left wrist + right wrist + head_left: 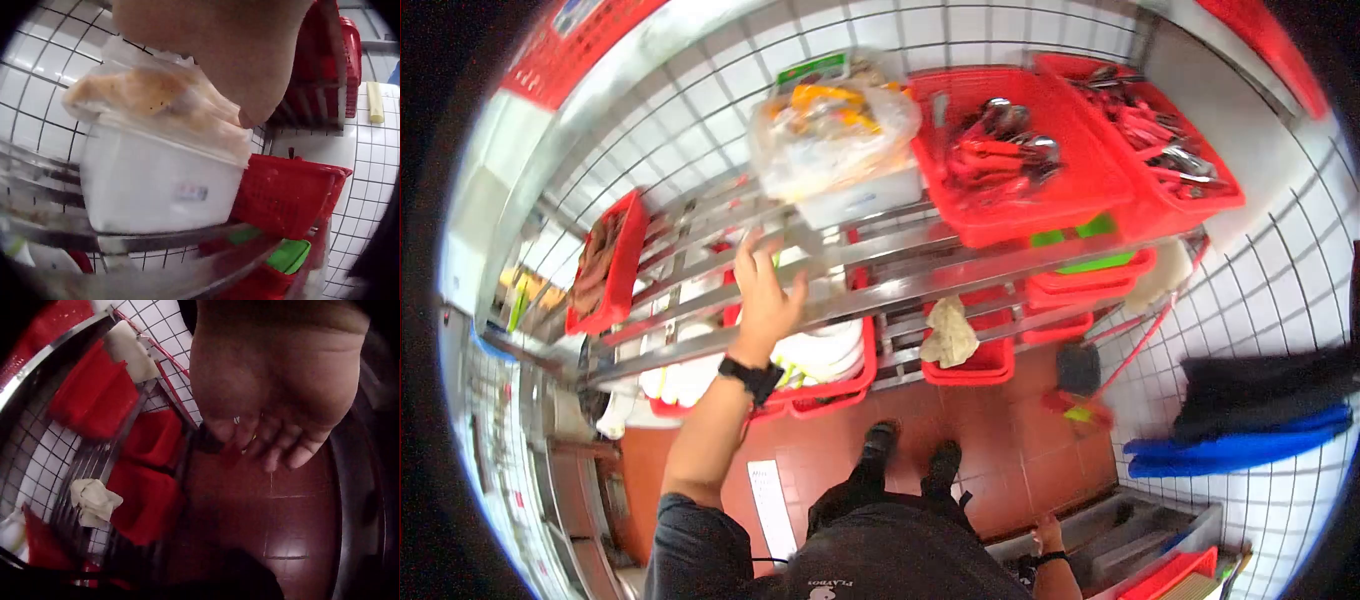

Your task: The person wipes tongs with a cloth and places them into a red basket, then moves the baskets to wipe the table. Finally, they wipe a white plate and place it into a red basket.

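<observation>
My left hand (765, 295) reaches over the slatted metal shelf (880, 297), its fingers spread and nothing held. Just beyond it stands a white plastic box (862, 196) with a clear plastic bag (830, 140) of orange and pale contents on top. In the left wrist view the same box (159, 181) and bag (150, 94) sit below and beside the hand (231, 50). My right hand (1050, 537) hangs low at my side. The right wrist view shows that hand (275, 387) with loosely bent fingers and nothing in them, above the red tiled floor.
Red baskets of spoons and red-handled cutlery (1000, 160) stand right of the box. A narrow red basket (610, 265) sits at the shelf's left end. Beneath are white dishes (825, 355) and a crumpled cloth (950, 335) on a red bin. Dark and blue cloths (1240, 440) hang at right.
</observation>
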`<state>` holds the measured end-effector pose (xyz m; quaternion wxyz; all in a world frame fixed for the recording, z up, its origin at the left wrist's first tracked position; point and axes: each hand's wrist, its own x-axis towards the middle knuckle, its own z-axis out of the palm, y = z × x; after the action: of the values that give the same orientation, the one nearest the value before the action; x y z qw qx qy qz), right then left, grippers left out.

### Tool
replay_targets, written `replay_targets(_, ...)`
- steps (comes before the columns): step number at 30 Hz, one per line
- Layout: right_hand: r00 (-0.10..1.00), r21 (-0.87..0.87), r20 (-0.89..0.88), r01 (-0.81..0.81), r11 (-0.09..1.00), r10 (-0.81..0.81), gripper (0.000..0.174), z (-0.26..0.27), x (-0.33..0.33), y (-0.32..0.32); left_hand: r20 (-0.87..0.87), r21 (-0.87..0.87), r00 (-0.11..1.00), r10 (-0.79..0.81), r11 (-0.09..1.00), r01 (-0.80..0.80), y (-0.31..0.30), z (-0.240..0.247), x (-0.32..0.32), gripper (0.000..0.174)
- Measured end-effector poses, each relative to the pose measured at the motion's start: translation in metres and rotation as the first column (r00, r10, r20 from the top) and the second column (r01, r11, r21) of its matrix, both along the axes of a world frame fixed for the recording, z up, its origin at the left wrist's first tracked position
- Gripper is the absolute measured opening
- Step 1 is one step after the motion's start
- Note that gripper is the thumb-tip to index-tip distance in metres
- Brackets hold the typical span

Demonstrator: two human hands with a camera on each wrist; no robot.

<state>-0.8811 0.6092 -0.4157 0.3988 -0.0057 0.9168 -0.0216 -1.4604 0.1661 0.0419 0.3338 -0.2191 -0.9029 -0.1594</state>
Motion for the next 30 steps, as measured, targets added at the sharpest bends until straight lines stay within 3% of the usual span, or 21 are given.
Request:
replay_targets(1,0.999,-0.014,0.041,-0.001,1.0,0.002,0.033,0.0,-0.005,0.005,0.072,0.0,0.997,0.002,1.0,-0.002,-0.017,-0.017,0.03,0.052)
replay_targets(3,0.982,-0.151,0.033,0.19,0.97,-0.188,0.032,-0.025,-0.007,0.018,0.231,-0.023,0.973,-0.003,1.0,0.008,-0.052,-0.046,0.091,0.046)
replay_targets(5,0.798,-0.429,0.119,0.578,0.694,-0.591,0.032,-0.064,-0.003,0.034,0.426,-0.076,0.905,0.004,0.997,0.031,-0.097,-0.079,0.148,0.041)
replay_targets(7,0.658,-0.56,0.219,0.689,0.46,-0.72,0.033,-0.107,0.002,0.052,0.658,-0.13,0.752,0.052,0.99,0.046,-0.154,-0.124,0.201,0.038)
replay_targets(9,0.691,-0.659,0.255,0.636,0.401,-0.677,0.033,-0.127,-0.008,0.068,0.9,-0.129,0.372,0.226,0.955,-0.269,-0.208,-0.182,0.271,0.044)
replay_targets(11,0.799,-0.753,0.098,0.45,0.481,-0.593,0.033,-0.13,-0.044,0.079,0.911,-0.407,-0.07,0.408,0.854,-0.323,-0.269,-0.243,0.347,0.047)
replay_targets(12,0.837,-0.789,0.014,0.345,0.508,-0.547,0.034,-0.136,-0.071,0.077,0.875,-0.479,-0.202,0.441,0.85,-0.218,-0.312,-0.29,0.392,0.044)
replay_targets(13,0.675,-0.646,0.176,0.628,0.433,-0.717,0.032,-0.087,-0.115,0.038,0.849,-0.505,-0.225,0.477,0.859,-0.085,-0.326,-0.304,0.427,0.039)
replay_targets(14,0.422,-0.464,0.269,0.845,0.268,-0.866,0.03,-0.033,-0.165,-0.001,0.827,-0.515,-0.236,0.511,0.856,0.049,-0.333,-0.306,0.456,0.036)
replay_targets(16,0.5,-0.458,0.233,0.813,0.36,-0.834,0.027,-0.009,-0.2,-0.027,0.834,-0.506,-0.153,0.53,0.845,0.171,-0.337,-0.301,0.51,0.033)
replay_targets(18,0.573,-0.437,0.207,0.779,0.449,-0.793,0.023,0.025,-0.217,-0.064,0.908,-0.416,0.054,0.415,0.882,0.223,-0.358,-0.334,0.562,0.028)
replay_targets(20,0.677,-0.519,0.211,0.689,0.506,-0.705,0.023,0.104,-0.241,-0.145,0.91,-0.387,0.286,0.299,0.86,0.332,-0.388,-0.419,0.609,0.026)
replay_targets(22,0.733,-0.553,0.217,0.636,0.538,-0.644,0.024,0.11,-0.253,-0.191,0.914,-0.31,0.28,0.293,0.95,0.019,-0.391,-0.445,0.633,0.029)
replay_targets(23,0.762,-0.59,0.243,0.607,0.532,-0.6,0.025,0.112,-0.254,-0.21,0.933,-0.157,0.26,0.247,0.934,-0.322,-0.391,-0.437,0.637,0.032)
replay_targets(24,0.776,-0.571,0.237,0.598,0.563,-0.584,0.025,0.12,-0.254,-0.231,0.974,-0.082,0.107,0.198,0.756,-0.649,-0.379,-0.406,0.627,0.034)
replay_targets(25,0.831,-0.546,0.186,0.531,0.648,-0.524,0.027,0.13,-0.26,-0.256,0.995,-0.063,-0.022,0.093,0.465,-0.883,-0.37,-0.368,0.612,0.036)
replay_targets(26,0.88,-0.521,0.136,0.455,0.723,-0.456,0.028,0.144,-0.264,-0.282,0.997,-0.061,-0.03,0.076,0.446,-0.893,-0.378,-0.376,0.621,0.036)
replay_targets(27,0.888,-0.511,0.131,0.441,0.738,-0.44,0.028,0.149,-0.265,-0.299,0.993,-0.114,-0.078,0.092,0.505,-0.856,-0.386,-0.388,0.625,0.038)
replay_targets(28,0.876,-0.552,0.106,0.445,0.705,-0.47,0.025,0.155,-0.267,-0.317,0.986,-0.164,-0.121,0.112,0.561,-0.811,-0.395,-0.399,0.628,0.041)
replay_targets(30,0.871,-0.582,0.082,0.436,0.687,-0.484,0.021,0.164,-0.27,-0.34,0.988,-0.151,-0.135,0.068,0.516,-0.843,-0.412,-0.404,0.638,0.04)
